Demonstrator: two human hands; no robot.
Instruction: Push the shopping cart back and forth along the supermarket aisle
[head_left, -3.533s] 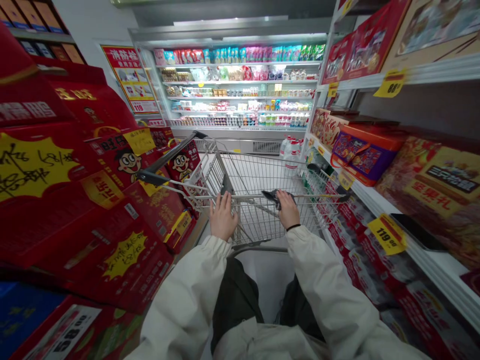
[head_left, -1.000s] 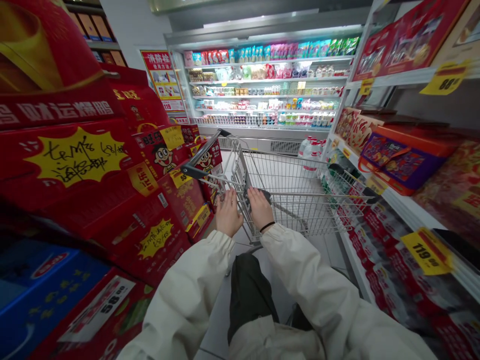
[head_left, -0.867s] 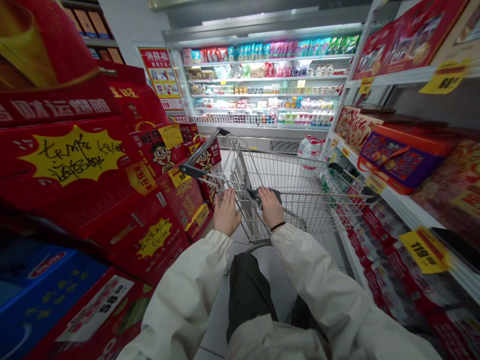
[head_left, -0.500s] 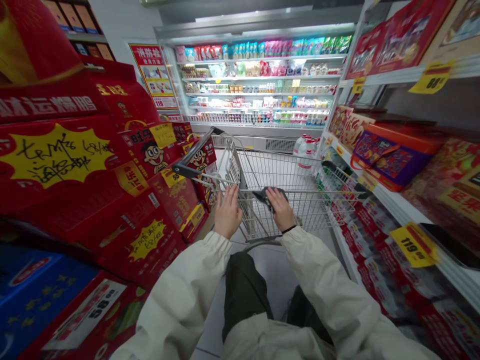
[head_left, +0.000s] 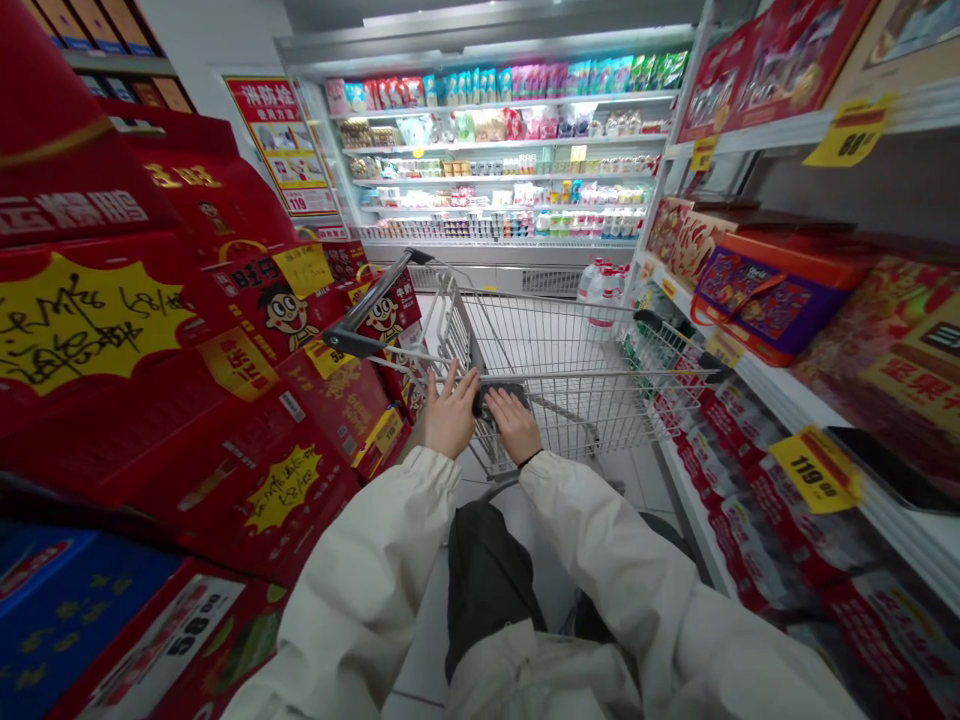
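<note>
My left hand (head_left: pixel 450 412) and my right hand (head_left: pixel 514 425) sit close together on the near top rail of a wire shopping cart (head_left: pixel 555 400). The left fingers are spread over the rail. My right palm presses on a small dark item (head_left: pixel 499 392), perhaps a cloth or pouch, lying on that rail. The cart basket holds nothing that I can see. Cream jacket sleeves (head_left: pixel 600 590) run down to both wrists, and a thin black band circles the right wrist.
Stacked red gift boxes (head_left: pixel 112 400) wall the aisle's left side. Right-hand shelves hold boxed goods and bottle packs, with yellow price tags (head_left: pixel 814 470). A lit refrigerated display case (head_left: pixel 495 170) stands ahead, with bottled water (head_left: pixel 604 300) beside the cart's far end.
My right hand and the dark item have slid left along the rail, closer to my left hand. The whole scene has shifted slightly left and upward in view.
</note>
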